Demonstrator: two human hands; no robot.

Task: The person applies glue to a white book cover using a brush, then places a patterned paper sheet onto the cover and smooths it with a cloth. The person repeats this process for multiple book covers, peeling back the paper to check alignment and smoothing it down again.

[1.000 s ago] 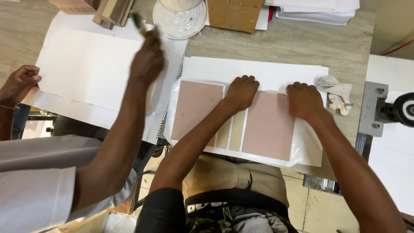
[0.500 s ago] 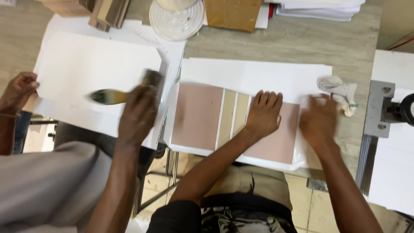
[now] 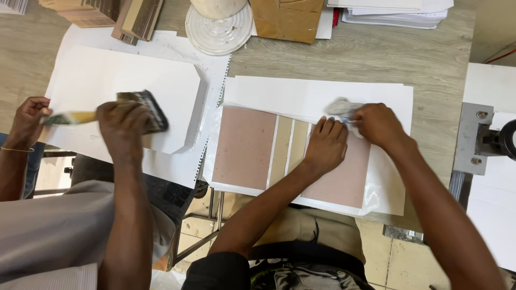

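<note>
**Desk:** What is nearest the camera?

**Photographer:** At a workbench, the person's left hand (image 3: 325, 146) lies spread flat, palm down, on a pink and tan card cover with two narrow spine strips (image 3: 244, 147). The cover rests on a white paper sheet (image 3: 301, 96) at the table's near edge.

**Desk:** And the other hand?

**Photographer:** Just beyond, the right hand (image 3: 380, 124) is clenched round a crumpled white cloth (image 3: 339, 107), which touches the sheet at the cover's top edge, beside the left fingertips.

**Desk:** Which step is this?

**Photographer:** By my reading, rubbing the cover down with the cloth while the flat hand pins it. A further stroke would call for steady pressure from that pinning hand, so the panels do not slide.

**Desk:** Anyone else?

**Photographer:** To the left, a co-worker's hand (image 3: 122, 122) grips a wide dark-bristled brush (image 3: 148, 107) over a white board with a clipped corner (image 3: 118, 80). Farther back on the grey wood-grain table (image 3: 349, 59) sit a round ribbed white lid (image 3: 217, 35) and a brown paper packet (image 3: 285, 19).
</note>
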